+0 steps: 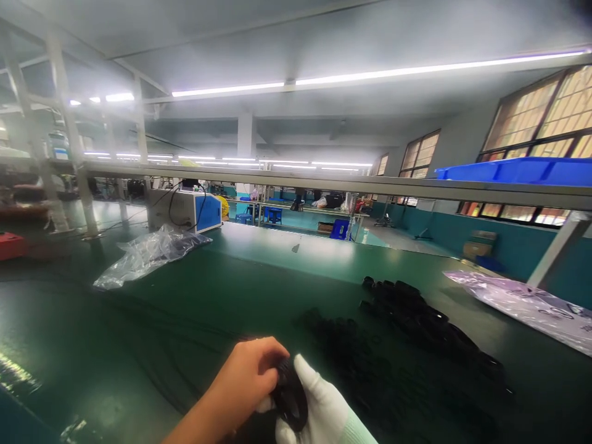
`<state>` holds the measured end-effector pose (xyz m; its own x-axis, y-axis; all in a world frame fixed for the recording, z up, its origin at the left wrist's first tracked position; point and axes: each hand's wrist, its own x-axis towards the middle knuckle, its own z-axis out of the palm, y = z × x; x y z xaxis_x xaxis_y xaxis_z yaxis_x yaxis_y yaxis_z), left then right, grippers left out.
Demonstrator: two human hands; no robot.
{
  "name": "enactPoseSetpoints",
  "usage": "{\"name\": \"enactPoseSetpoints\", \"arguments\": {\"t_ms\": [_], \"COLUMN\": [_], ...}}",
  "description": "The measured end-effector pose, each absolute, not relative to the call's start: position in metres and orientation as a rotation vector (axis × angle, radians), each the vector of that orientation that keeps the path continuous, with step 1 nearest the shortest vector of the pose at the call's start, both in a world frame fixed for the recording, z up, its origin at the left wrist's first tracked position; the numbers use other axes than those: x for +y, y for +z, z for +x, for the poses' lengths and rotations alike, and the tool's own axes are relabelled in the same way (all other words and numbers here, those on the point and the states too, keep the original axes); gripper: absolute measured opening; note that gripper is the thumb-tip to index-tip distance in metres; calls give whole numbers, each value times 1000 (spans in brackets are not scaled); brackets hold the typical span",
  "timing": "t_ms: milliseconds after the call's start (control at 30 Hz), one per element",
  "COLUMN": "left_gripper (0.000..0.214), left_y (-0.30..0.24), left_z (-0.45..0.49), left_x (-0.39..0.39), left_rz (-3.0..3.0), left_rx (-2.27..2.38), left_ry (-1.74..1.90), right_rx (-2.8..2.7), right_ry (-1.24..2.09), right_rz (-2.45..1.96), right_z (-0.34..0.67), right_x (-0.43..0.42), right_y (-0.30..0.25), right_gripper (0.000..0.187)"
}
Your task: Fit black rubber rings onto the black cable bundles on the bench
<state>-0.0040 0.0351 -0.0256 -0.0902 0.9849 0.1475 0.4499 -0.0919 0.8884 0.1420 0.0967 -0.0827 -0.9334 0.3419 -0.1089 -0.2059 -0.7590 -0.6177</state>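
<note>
Low in the view, my bare left hand (250,373) pinches the upper left side of a coil of black cable (300,404). My right hand (324,401), in a white glove, wraps the coil from the right, with its thumb along the upper edge. The coil forms an upright oval loop with an opening in its middle. Thin dark cables (171,351) run faintly across the green table left of my left hand. Beyond my right hand lies a dark, blurred heap of black rings (351,345). Some of my fingers are hidden behind the coil.
Several black coiled bundles (430,320) lie in a row on the green table (240,290). Clear plastic bags (152,253) lie at left, and a printed plastic bag (522,302) at right. A blue-and-white box (185,209) stands behind. An overhead shelf holds a blue tray (518,171).
</note>
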Motion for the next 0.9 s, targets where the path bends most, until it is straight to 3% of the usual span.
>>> {"name": "enactPoseSetpoints", "arguments": {"t_ms": [100,333,467,633,767,900], "left_gripper": [33,33,31,26,33,37], "left_y": [-26,-28,-32,-31,-27,-28], "left_z": [-5,-10,-9,-13,-24,-26], "left_x": [36,37,41,42,39,42], "left_rz": [1576,1575,1575,1549,1359,1127], "left_rx": [1586,1657,1681,1709,1417,1267], "left_ry": [1162,1165,1153,1138,1130,1114], "right_rx": [-932,-1019,-1008,-989,-917,-1123], "right_ry": [2676,2685,2661,2659,2550,2485], "right_rz": [-277,-204,-273,-342,-481,-596], "right_z": [145,138,137,137,136,135], "right_x": [93,93,93,94,92,90], "right_y": [-78,-77,-82,-82,-82,-75], "right_gripper": [48,58,47,61,47,60]}}
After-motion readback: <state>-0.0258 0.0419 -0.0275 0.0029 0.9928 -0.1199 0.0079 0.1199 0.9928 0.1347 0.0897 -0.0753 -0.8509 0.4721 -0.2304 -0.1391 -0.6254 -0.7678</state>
